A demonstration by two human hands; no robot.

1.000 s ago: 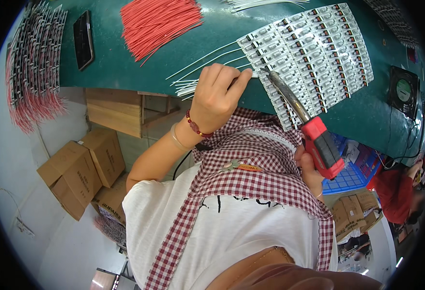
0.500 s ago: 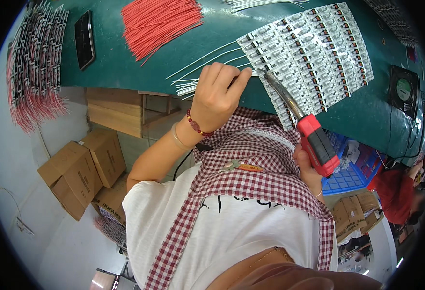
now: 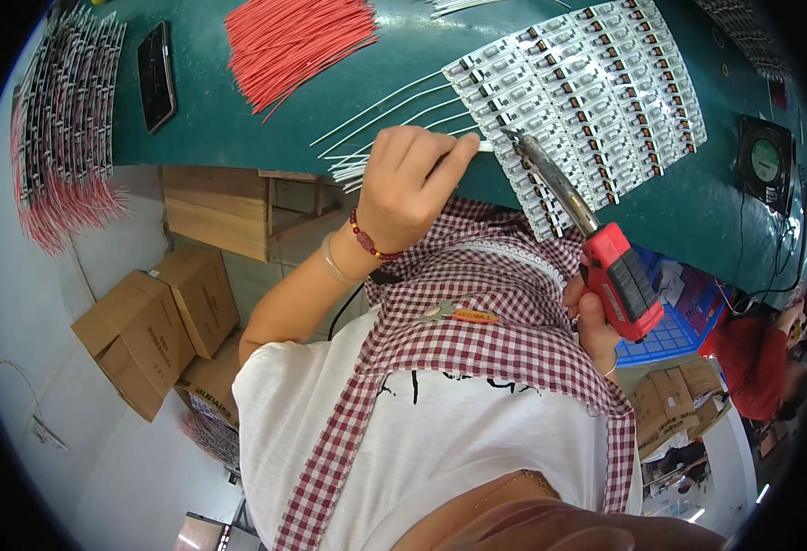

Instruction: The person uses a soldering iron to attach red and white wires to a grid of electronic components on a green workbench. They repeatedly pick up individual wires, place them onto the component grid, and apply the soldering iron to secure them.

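My left hand (image 3: 411, 184) is closed in a pinch on white wires (image 3: 352, 167), whose loose ends fan out to the left. Its fingertips are beside the near left edge of a panel of small white circuit boards (image 3: 596, 92), set in rows with dark and orange parts. More thin white wires run leftward from that edge. My right hand (image 3: 594, 329) grips a red and black soldering gun (image 3: 622, 280). The gun's long metal barrel slants up and left, with its tip over the panel's left edge, a little right of my left fingertips.
A bundle of red wires (image 3: 301, 46) lies at the back of the green table (image 3: 211, 138). Left of it are a dark phone (image 3: 156, 78) and stacked strips with red wires (image 3: 64, 138). A black round-faced device (image 3: 766, 163) sits at right. Below are cardboard boxes (image 3: 137, 326) and a blue basket (image 3: 665, 331).
The soldering gun has shifted slightly right, and its tip has drawn a little away from my left fingertips. My left hand keeps its pinch, almost in place.
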